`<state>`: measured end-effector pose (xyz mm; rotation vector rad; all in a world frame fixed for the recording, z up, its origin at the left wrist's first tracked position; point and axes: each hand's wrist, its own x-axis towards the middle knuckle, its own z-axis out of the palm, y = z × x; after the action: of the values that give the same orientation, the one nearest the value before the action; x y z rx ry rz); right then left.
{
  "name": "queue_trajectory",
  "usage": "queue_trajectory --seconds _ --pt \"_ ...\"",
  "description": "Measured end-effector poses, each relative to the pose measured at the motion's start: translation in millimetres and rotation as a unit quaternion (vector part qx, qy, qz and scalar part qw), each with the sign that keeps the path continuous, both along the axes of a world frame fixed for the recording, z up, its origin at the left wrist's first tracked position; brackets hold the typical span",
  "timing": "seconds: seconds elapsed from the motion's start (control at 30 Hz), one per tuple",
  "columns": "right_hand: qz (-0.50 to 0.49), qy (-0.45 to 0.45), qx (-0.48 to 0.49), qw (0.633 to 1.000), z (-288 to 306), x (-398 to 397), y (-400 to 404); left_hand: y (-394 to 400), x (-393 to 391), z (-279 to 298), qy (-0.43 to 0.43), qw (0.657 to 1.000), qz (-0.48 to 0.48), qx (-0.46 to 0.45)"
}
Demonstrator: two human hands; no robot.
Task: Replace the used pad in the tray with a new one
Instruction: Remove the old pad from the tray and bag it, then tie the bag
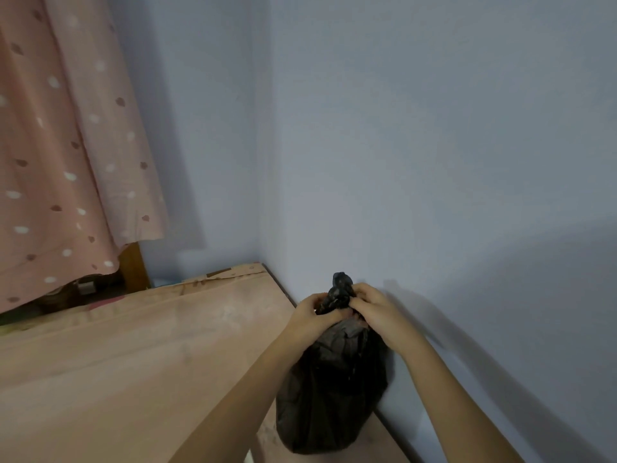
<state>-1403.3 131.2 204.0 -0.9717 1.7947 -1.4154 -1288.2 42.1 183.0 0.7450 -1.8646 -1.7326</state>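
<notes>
Beside the blue wall (pixel 434 162), both hands, left (pixel 312 315) and right (pixel 374 310), pinch the black bag's (pixel 334 389) knotted neck.

Your frame is dim and flat, with a cool grey-blue cast. Soft shadows fall to the right on the wall (pixel 434 162): one behind your right hand (pixel 377 310) and forearm, and a broad one beside the curtain (pixel 66 145), so light reaches you from the left. No glare. Everything looks slightly soft; the black bag (pixel 334 389) loses detail in its folds. Wide-angle bending tilts the wall corner and the curtain edges.
</notes>
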Motion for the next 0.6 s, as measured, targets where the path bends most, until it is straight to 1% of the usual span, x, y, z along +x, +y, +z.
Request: queue_trajectory --seconds 0.03,0.07,0.13,0.2,0.27,0.33,0.4,0.5,0.57,0.6 --pt "0.008 0.026 0.001 1.0 -0.5 0.1 0.6 2.3 0.4 0.5 0.012 1.0 -0.008 0.001" --pt "0.016 0.032 -0.007 0.999 0.0 0.4 1.3 4.4 1.0 1.6 0.027 1.0 -0.011 0.01" --pt "0.025 0.017 -0.021 0.999 1.1 -1.1 3.4 8.9 3.2 5.1 0.067 0.997 -0.005 0.036" --pt "0.021 0.002 -0.013 1.0 1.2 -3.0 5.9 12.2 3.8 9.3 0.099 0.992 0.026 0.071" --pt "0.006 0.0 -0.016 1.0 -4.2 -4.4 7.7 11.4 2.4 10.8 0.114 0.988 0.066 0.083" --pt "-0.029 0.038 -0.045 0.998 -13.4 -6.9 8.2 8.4 1.3 11.1 0.112 0.987 0.094 0.074" --pt "-0.073 0.073 -0.082 0.991 -20.0 -6.1 10.8 6.6 1.0 10.1 0.106 0.987 0.099 0.063" --pt "-0.086 0.025 -0.13 0.987 -26.2 -3.1 13.6 5.6 0.5 6.5 0.081 0.993 0.07 0.048" --pt "-0.077 0.027 -0.127 0.989 -27.7 -0.1 12.9 8.6 0.5 6.0 0.066 0.996 0.041 0.054" --pt "-0.076 0.035 -0.127 0.988 -27.4 1.7 12.3 9.3 0.0 5.3 0.058 0.996 0.043 0.06"
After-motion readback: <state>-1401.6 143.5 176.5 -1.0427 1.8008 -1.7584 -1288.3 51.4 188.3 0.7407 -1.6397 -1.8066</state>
